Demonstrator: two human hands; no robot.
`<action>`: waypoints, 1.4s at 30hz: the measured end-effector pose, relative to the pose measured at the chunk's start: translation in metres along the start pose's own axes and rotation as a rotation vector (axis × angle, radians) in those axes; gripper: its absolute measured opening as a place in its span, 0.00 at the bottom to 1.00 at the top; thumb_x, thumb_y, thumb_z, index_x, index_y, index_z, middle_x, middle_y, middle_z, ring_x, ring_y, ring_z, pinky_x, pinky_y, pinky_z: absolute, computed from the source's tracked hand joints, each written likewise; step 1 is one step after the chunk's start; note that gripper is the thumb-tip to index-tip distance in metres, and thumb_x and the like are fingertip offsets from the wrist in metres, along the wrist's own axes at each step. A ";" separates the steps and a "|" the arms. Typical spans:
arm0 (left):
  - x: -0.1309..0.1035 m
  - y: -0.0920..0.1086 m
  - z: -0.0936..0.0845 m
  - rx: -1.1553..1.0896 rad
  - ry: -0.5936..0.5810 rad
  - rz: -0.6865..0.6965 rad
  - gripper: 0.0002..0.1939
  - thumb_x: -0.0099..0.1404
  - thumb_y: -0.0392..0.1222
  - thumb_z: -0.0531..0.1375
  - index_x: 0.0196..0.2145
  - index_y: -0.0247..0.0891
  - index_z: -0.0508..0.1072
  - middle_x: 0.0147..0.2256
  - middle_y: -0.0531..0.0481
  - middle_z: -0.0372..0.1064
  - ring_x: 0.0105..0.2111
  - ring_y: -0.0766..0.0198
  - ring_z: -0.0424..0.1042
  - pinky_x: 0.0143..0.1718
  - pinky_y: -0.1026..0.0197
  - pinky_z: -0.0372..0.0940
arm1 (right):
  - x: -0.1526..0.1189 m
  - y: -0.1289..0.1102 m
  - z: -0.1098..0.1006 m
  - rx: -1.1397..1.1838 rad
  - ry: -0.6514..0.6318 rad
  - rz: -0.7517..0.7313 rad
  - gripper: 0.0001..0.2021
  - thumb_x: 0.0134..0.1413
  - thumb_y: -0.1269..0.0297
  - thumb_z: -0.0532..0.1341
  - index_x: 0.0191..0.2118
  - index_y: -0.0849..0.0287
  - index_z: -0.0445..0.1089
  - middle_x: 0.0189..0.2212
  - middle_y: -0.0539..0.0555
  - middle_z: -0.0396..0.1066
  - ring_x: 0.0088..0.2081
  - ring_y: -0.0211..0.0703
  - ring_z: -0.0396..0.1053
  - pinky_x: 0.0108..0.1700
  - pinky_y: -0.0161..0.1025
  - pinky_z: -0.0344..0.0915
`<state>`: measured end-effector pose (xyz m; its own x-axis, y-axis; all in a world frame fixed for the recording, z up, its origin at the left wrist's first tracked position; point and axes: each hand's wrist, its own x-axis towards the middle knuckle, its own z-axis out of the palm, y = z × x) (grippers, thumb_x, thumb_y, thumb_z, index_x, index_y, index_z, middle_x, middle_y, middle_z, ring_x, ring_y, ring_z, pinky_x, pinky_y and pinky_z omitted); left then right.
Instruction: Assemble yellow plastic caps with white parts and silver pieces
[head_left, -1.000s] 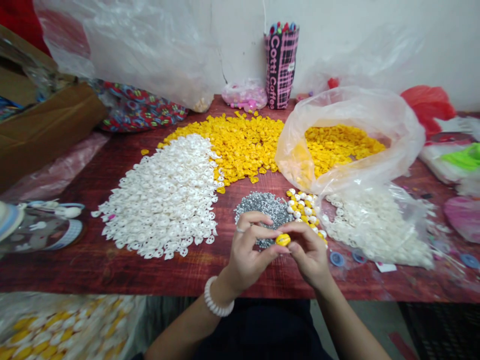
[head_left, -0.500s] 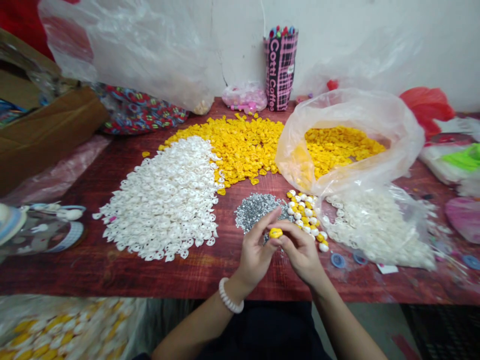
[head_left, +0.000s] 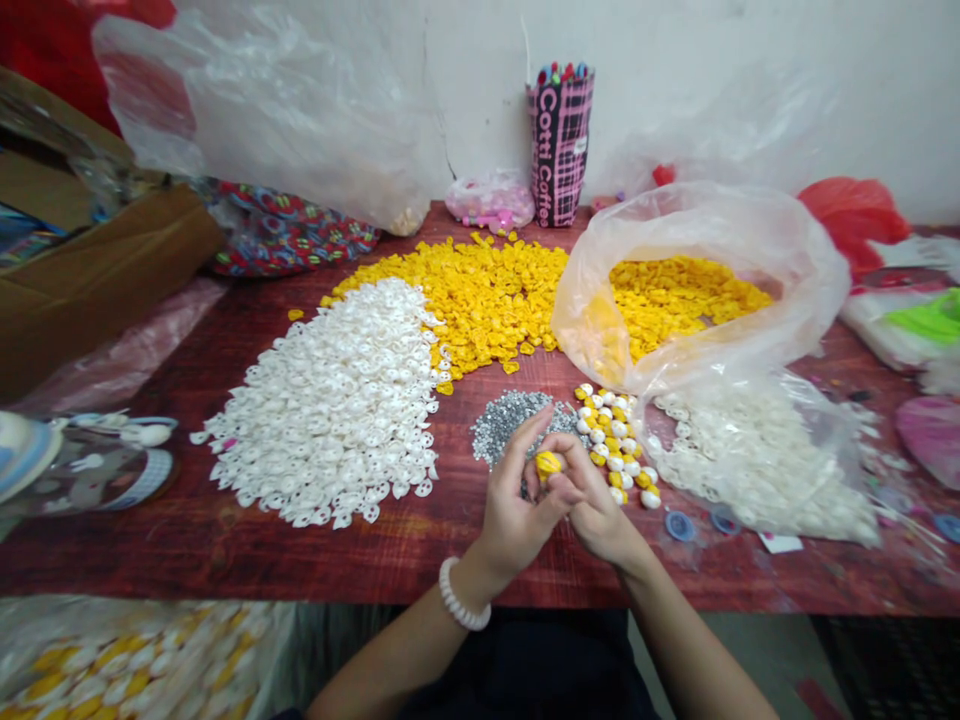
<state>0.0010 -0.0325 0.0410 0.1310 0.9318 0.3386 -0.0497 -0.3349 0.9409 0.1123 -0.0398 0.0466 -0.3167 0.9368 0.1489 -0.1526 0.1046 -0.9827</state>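
Observation:
A small rounded yellow plastic piece (head_left: 548,464) is pinched between my two hands, above the near part of the table. My left hand (head_left: 514,505), with a pale coil band on its wrist, has its thumb against the piece and its index finger stretched up. Curled round the piece from the other side are the fingers of my right hand (head_left: 598,512). Just beyond lies a heap of small silvery-grey bits (head_left: 510,415), partly hidden by my hands. Beside it sits a cluster of yellow-and-white pieces (head_left: 616,440).
White plastic parts (head_left: 322,410) are heaped to the left, with yellow parts (head_left: 495,300) behind them. On the right stand an open clear bag (head_left: 795,240) of yellow parts and a bag of white parts (head_left: 765,460). A jar (head_left: 97,460) lies at the left edge.
The yellow piece has turned in my fingers and shifted slightly up and left. My left thumb has moved across towards my right fingers. The view has tilted slightly.

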 end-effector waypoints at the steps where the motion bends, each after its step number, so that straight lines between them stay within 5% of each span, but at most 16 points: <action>1: 0.000 0.000 -0.001 0.030 -0.004 0.033 0.28 0.59 0.49 0.59 0.56 0.42 0.62 0.58 0.41 0.58 0.57 0.53 0.58 0.57 0.48 0.55 | 0.000 -0.003 -0.002 -0.020 -0.006 0.001 0.09 0.63 0.57 0.48 0.45 0.52 0.56 0.31 0.48 0.59 0.32 0.37 0.60 0.36 0.35 0.61; 6: -0.001 0.007 0.000 0.021 0.015 -0.029 0.25 0.60 0.41 0.59 0.55 0.44 0.62 0.56 0.44 0.61 0.56 0.56 0.61 0.57 0.51 0.55 | -0.003 -0.008 0.001 -0.145 0.098 -0.036 0.10 0.64 0.58 0.45 0.43 0.52 0.60 0.34 0.50 0.59 0.36 0.38 0.59 0.43 0.36 0.59; 10: -0.005 0.012 0.005 -0.131 -0.011 -0.150 0.28 0.58 0.47 0.60 0.56 0.43 0.63 0.56 0.43 0.61 0.56 0.53 0.60 0.57 0.52 0.56 | -0.007 0.000 0.008 -0.059 0.134 -0.088 0.14 0.61 0.50 0.45 0.40 0.52 0.59 0.33 0.50 0.57 0.33 0.39 0.57 0.37 0.36 0.59; 14: -0.008 0.015 0.005 -0.211 -0.037 -0.120 0.34 0.54 0.54 0.62 0.56 0.41 0.62 0.57 0.41 0.60 0.57 0.50 0.59 0.57 0.51 0.55 | -0.008 0.001 0.009 -0.080 0.106 -0.102 0.09 0.61 0.54 0.48 0.40 0.52 0.59 0.29 0.48 0.57 0.28 0.37 0.57 0.31 0.35 0.58; 22: -0.008 0.026 0.009 -0.130 0.000 -0.032 0.19 0.60 0.42 0.59 0.50 0.41 0.68 0.48 0.45 0.68 0.49 0.57 0.66 0.52 0.55 0.61 | -0.006 0.000 0.012 -0.165 0.257 -0.262 0.11 0.60 0.54 0.49 0.34 0.53 0.63 0.24 0.48 0.61 0.23 0.37 0.59 0.25 0.35 0.58; 32: -0.005 0.014 0.013 -0.135 -0.020 -0.050 0.17 0.64 0.42 0.55 0.51 0.43 0.67 0.49 0.46 0.68 0.50 0.59 0.66 0.53 0.57 0.60 | -0.004 0.010 0.011 -0.213 0.327 -0.254 0.10 0.61 0.57 0.49 0.35 0.54 0.63 0.28 0.50 0.62 0.29 0.39 0.61 0.31 0.36 0.61; 35: 0.004 -0.005 -0.001 -0.140 -0.136 -0.060 0.29 0.62 0.55 0.54 0.57 0.40 0.59 0.57 0.41 0.59 0.56 0.54 0.60 0.55 0.52 0.57 | 0.001 0.018 0.000 -0.261 0.295 -0.115 0.11 0.60 0.57 0.50 0.43 0.53 0.63 0.33 0.51 0.63 0.34 0.40 0.62 0.37 0.37 0.62; 37: 0.011 -0.017 -0.022 -0.004 -0.025 -0.056 0.29 0.65 0.57 0.45 0.60 0.41 0.54 0.59 0.40 0.55 0.57 0.54 0.58 0.55 0.50 0.55 | 0.002 0.025 -0.012 -0.277 0.331 -0.024 0.15 0.61 0.55 0.48 0.48 0.54 0.63 0.36 0.52 0.63 0.37 0.41 0.62 0.39 0.38 0.62; 40: 0.025 -0.031 -0.067 0.646 0.231 -0.087 0.21 0.63 0.51 0.54 0.50 0.39 0.67 0.47 0.41 0.66 0.49 0.53 0.63 0.51 0.48 0.56 | 0.000 0.034 -0.032 -0.262 0.369 0.061 0.20 0.62 0.53 0.44 0.51 0.55 0.62 0.36 0.53 0.65 0.35 0.41 0.63 0.37 0.39 0.62; 42: 0.034 -0.036 -0.096 1.079 0.204 -0.125 0.15 0.63 0.48 0.53 0.41 0.38 0.74 0.40 0.41 0.68 0.45 0.48 0.62 0.48 0.45 0.54 | -0.003 0.038 -0.041 -0.272 0.359 0.100 0.20 0.61 0.53 0.47 0.53 0.55 0.62 0.34 0.52 0.66 0.33 0.41 0.63 0.36 0.39 0.62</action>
<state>-0.0873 0.0247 0.0185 -0.0959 0.9400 0.3275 0.8554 -0.0904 0.5101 0.1456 -0.0244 0.0039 0.0345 0.9981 0.0512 0.1292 0.0463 -0.9905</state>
